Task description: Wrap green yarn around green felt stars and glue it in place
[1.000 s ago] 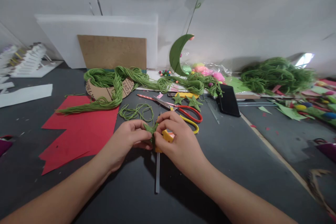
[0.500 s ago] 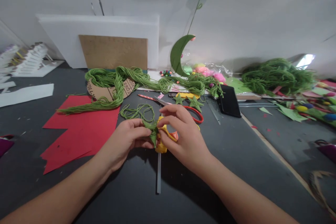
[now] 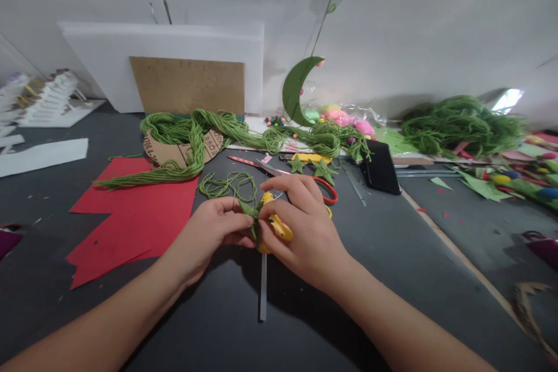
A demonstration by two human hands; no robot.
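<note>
My left hand [image 3: 208,233] pinches a small green felt star [image 3: 251,214] at table centre. My right hand [image 3: 305,226] is closed around small yellow-handled scissors [image 3: 279,228], whose tip meets the star. A grey stick [image 3: 263,285] lies on the dark table below both hands. Two more green felt stars [image 3: 323,171] lie behind my right hand, next to red-handled scissors [image 3: 325,185].
Red paper [image 3: 131,215] lies at the left. Green yarn skeins [image 3: 192,139] and a loose strand [image 3: 226,186] lie behind the hands. A black phone [image 3: 380,166], a green crescent [image 3: 294,90], cardboard [image 3: 187,86] and a yarn pile [image 3: 462,125] stand further back.
My right hand's fingers lifted and spread half a second ago, then closed again on the yellow scissors. My left hand kept its hold on the star.
</note>
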